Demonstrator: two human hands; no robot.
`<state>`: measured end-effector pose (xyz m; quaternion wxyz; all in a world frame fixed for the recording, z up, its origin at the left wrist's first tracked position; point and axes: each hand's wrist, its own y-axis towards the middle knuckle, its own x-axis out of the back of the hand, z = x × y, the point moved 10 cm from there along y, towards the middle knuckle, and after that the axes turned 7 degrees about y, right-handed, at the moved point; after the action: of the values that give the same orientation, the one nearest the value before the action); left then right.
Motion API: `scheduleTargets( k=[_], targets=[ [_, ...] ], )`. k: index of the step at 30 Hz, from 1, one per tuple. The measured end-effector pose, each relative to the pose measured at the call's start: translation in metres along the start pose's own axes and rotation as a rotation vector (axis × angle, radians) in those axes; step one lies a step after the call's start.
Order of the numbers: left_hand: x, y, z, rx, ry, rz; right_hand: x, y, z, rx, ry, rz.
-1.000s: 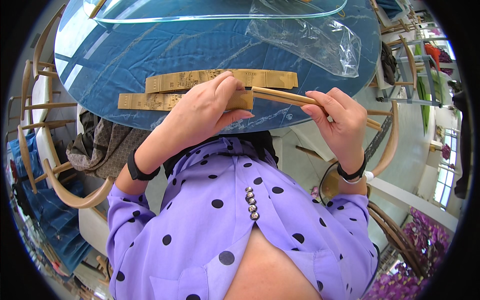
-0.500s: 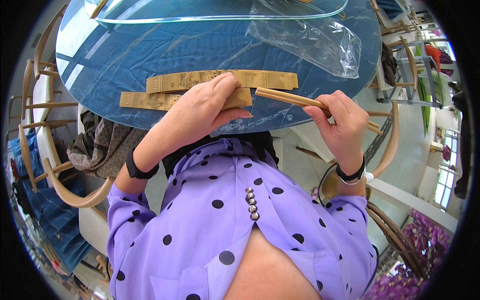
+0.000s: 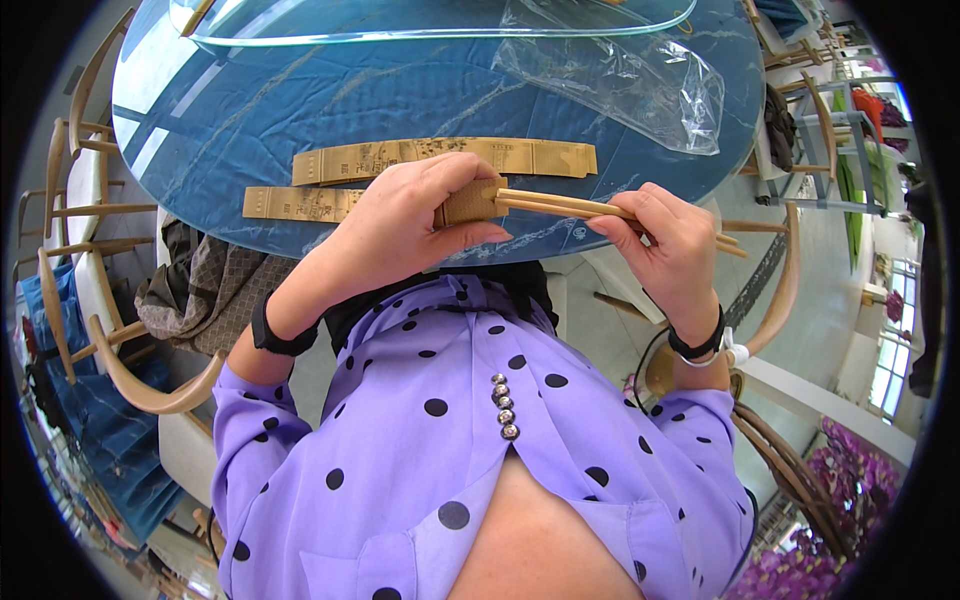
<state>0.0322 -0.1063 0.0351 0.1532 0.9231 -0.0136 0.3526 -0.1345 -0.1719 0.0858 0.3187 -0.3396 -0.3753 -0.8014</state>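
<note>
My left hand is closed around a long gold paper chopstick sleeve, pinched near its right end between thumb and fingers. In my right hand is a pair of light wooden chopsticks, held toward their right part. Their left tips meet the right end of the sleeve; whether they are inside its mouth I cannot tell for sure. Just beyond, a second gold sleeve with dark print lies flat on the blue table, partly covered by my left hand.
The round blue table carries a crumpled clear plastic bag at the far right and a raised glass turntable at the back. Wooden chairs stand on both sides, one at left with a brown patterned bag.
My right hand has moved left with the chopsticks, bringing their tips from a small gap up to the sleeve's end. The held sleeve has shifted slightly.
</note>
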Motion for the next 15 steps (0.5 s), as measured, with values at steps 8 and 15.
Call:
scheduleTargets(
  k=[8, 15],
  targets=[
    [-0.0055, 0.0005, 0.0048, 0.070, -0.071, 0.090, -0.0010, -0.0004, 0.0011, -0.032, 0.007, 0.028],
    [-0.0065, 0.0011, 0.0017, 0.021, 0.010, 0.081, -0.0067, -0.0006, -0.0007, -0.062, 0.033, 0.086]
  ],
)
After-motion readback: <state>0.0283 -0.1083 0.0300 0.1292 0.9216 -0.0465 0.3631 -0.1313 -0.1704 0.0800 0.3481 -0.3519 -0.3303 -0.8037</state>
